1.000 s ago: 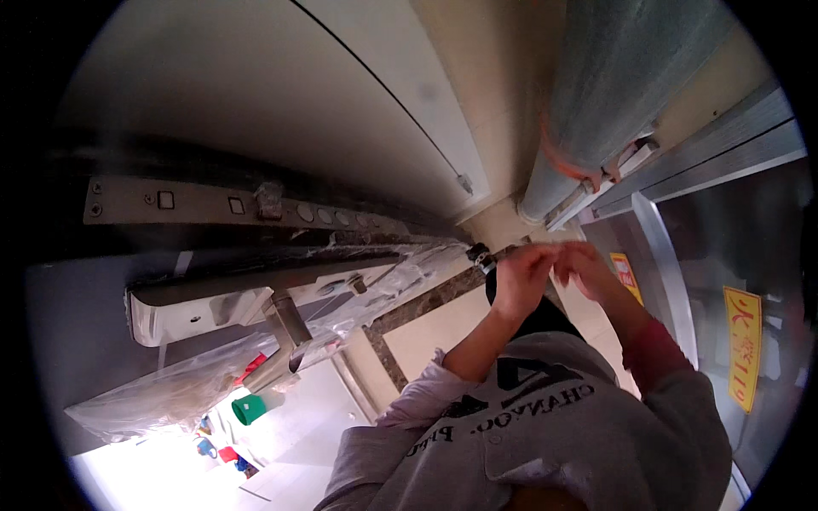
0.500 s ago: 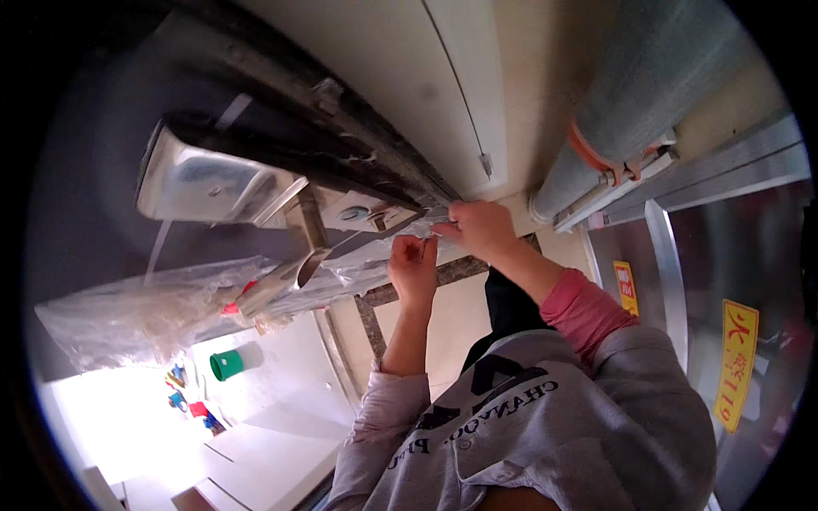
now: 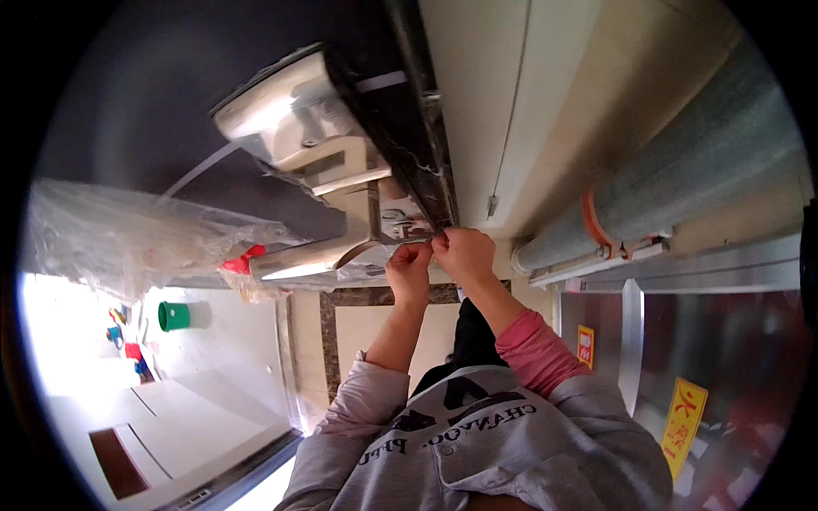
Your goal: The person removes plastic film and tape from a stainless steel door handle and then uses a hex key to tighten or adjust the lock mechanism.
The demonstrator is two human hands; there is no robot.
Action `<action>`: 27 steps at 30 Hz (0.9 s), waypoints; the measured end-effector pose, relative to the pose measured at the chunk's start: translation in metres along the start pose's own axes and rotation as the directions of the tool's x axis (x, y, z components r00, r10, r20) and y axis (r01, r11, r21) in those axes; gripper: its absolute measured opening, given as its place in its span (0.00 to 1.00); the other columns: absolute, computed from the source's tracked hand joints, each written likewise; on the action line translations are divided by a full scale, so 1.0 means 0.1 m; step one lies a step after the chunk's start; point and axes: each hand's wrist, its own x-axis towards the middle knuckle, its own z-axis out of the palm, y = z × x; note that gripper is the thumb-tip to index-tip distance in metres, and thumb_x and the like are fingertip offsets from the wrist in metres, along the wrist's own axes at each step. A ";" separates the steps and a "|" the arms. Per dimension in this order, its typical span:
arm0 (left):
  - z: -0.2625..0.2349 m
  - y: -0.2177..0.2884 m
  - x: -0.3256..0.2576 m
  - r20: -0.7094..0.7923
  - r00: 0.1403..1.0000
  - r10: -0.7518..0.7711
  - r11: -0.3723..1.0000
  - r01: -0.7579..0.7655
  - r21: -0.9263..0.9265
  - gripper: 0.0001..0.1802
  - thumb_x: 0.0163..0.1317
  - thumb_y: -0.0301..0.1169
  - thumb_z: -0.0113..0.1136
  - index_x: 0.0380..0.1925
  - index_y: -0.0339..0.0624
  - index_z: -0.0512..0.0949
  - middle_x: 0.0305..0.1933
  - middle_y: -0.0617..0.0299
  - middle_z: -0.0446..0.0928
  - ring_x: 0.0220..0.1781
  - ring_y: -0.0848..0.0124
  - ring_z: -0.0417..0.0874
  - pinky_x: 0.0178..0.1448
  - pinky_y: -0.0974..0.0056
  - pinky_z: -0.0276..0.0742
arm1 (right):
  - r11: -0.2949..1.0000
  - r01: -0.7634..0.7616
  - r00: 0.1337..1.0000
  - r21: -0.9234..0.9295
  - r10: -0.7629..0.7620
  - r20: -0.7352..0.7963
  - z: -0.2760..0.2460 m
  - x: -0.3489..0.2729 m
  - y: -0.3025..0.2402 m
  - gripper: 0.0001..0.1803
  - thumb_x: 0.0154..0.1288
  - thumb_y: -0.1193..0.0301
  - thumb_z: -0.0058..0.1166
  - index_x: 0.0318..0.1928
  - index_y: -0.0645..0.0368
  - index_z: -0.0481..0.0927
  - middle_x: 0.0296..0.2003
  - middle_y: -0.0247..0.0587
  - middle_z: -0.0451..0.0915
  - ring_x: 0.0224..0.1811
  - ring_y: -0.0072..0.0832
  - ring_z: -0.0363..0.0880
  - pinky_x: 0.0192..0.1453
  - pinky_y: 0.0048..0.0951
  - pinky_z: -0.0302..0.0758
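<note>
Head view: our left hand and right hand pinch the clear plastic sheet (fingertips pressed together); best pulled evenly.

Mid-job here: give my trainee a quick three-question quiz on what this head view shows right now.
1. True or false: the left hand and the right hand are raised close together, fingers curled shut, at the edge of the dark slab.
2. What colour is the small tub far off at the picture's left? A red, B green, C yellow.
3. Fill in: the strap around the silver duct is ____.
Key: 1 true; 2 B; 3 orange.
</note>
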 end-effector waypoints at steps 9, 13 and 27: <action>0.33 0.41 -0.16 0.045 0.955 -0.292 0.883 0.287 -0.371 0.10 0.51 0.23 0.63 0.31 0.34 0.72 0.24 0.60 0.75 0.22 0.76 0.72 0.26 0.71 0.68 | 0.999 0.034 0.994 0.010 -0.034 0.108 -0.29 -0.29 0.39 0.11 0.53 0.62 0.49 0.21 0.55 0.74 0.18 0.44 0.75 0.22 0.46 0.75 0.25 0.44 0.69; 0.50 0.17 -0.12 -0.093 0.963 -0.252 0.932 0.216 -0.290 0.09 0.51 0.28 0.64 0.27 0.34 0.75 0.23 0.60 0.76 0.21 0.73 0.74 0.25 0.68 0.70 | 0.991 0.093 0.976 -0.092 -0.073 0.206 -0.26 -0.66 0.67 0.13 0.56 0.61 0.49 0.21 0.55 0.73 0.18 0.43 0.75 0.22 0.45 0.75 0.25 0.44 0.70; 0.65 0.14 -0.19 -0.354 0.933 -0.062 0.998 0.047 -0.050 0.12 0.45 0.37 0.65 0.27 0.41 0.81 0.31 0.56 0.78 0.32 0.65 0.80 0.38 0.64 0.73 | 0.996 0.063 0.923 -0.057 -0.037 0.383 -0.50 -1.02 1.12 0.12 0.60 0.63 0.49 0.28 0.57 0.79 0.18 0.43 0.77 0.22 0.38 0.78 0.26 0.35 0.71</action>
